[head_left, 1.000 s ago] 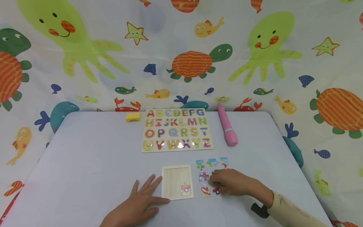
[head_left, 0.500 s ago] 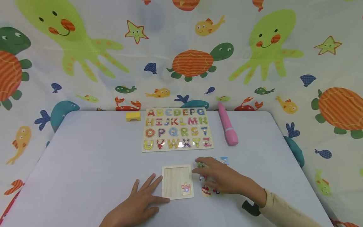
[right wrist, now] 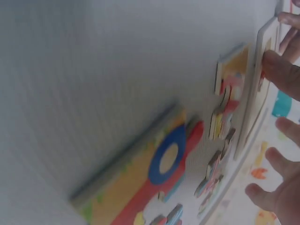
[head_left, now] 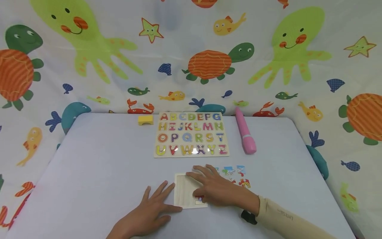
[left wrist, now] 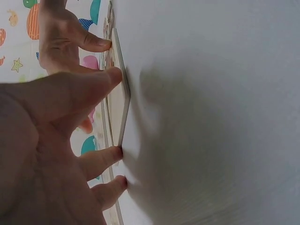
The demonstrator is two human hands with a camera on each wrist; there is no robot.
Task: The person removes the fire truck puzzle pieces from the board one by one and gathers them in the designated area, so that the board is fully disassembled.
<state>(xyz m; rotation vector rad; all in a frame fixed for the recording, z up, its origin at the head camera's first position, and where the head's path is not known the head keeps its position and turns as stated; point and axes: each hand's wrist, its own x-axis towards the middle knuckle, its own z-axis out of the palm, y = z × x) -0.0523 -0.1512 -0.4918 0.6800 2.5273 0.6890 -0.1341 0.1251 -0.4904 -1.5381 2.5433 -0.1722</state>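
Note:
A small wooden puzzle tray (head_left: 182, 199) lies near the front of the table, with a puzzle piece (head_left: 199, 200) in its lower right corner. My left hand (head_left: 150, 209) lies spread, its thumb and fingertips touching the tray's left and lower edges. Over the tray's right part is my right hand (head_left: 218, 189), fingers extended toward the upper edge and thumb (right wrist: 279, 70) down at the piece. No piece shows between its fingers. Right of the tray lie several loose puzzle pieces (head_left: 244, 183), some covered by the right hand; one piece (right wrist: 145, 187) looms close in the right wrist view.
Behind the tray sits a wooden alphabet board (head_left: 157, 155) filled with knobbed letters. A pink pen-shaped toy (head_left: 244, 131) lies to its right, a yellow arch block (head_left: 145, 120) to its left. A sea-animal cloth (head_left: 179, 33) hangs behind the table.
My right hand has moved left from among the loose pieces to over the tray. My left hand keeps its place at the tray's edge. The head view has shifted slightly.

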